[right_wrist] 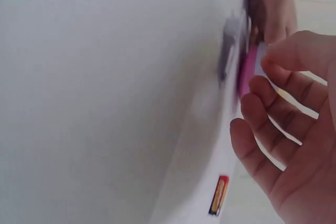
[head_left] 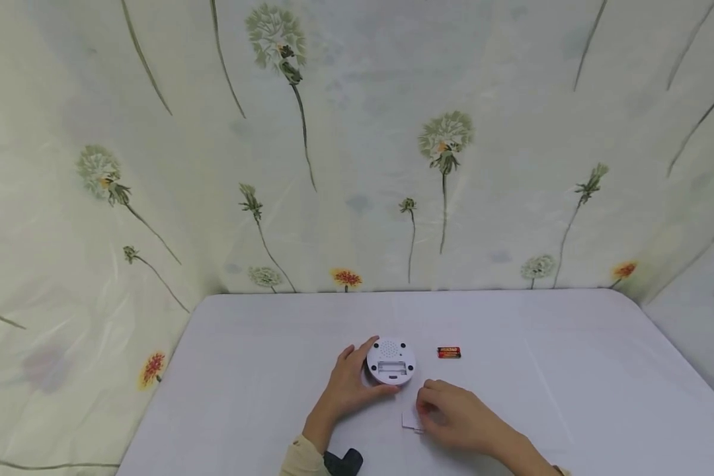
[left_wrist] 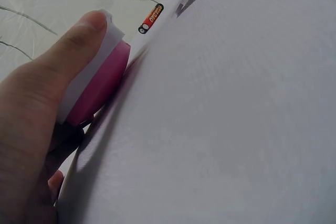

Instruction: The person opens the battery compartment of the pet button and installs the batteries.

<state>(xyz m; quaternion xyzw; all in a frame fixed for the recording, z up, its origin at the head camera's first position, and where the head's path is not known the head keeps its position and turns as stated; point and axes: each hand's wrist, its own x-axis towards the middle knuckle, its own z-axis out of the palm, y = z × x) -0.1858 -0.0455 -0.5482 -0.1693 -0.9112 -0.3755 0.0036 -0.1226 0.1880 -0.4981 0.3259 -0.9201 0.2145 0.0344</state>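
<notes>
In the head view my left hand [head_left: 350, 383] grips a round white device [head_left: 391, 346] by its edge, thumb at the near side and fingers at the far side. Feet, small speaker holes and a bare battery compartment [head_left: 391, 367] face up. Its side shows a pink band [left_wrist: 104, 85] in the left wrist view. My right hand [head_left: 452, 416] is just right of the device, fingers loosely curled, thumb tip close to the index finger [right_wrist: 289, 80]; nothing shows between them. A thin whitish-grey piece [right_wrist: 228, 51] lies on the table beside this hand, partly covered by it in the head view.
Two red-and-black batteries [head_left: 449, 352] lie side by side to the right of the device. A white cloth covers the table [head_left: 262, 370]. Behind its far edge hangs a curtain [head_left: 357, 165] printed with dandelions. A black strap piece [head_left: 343, 462] sits at my left wrist.
</notes>
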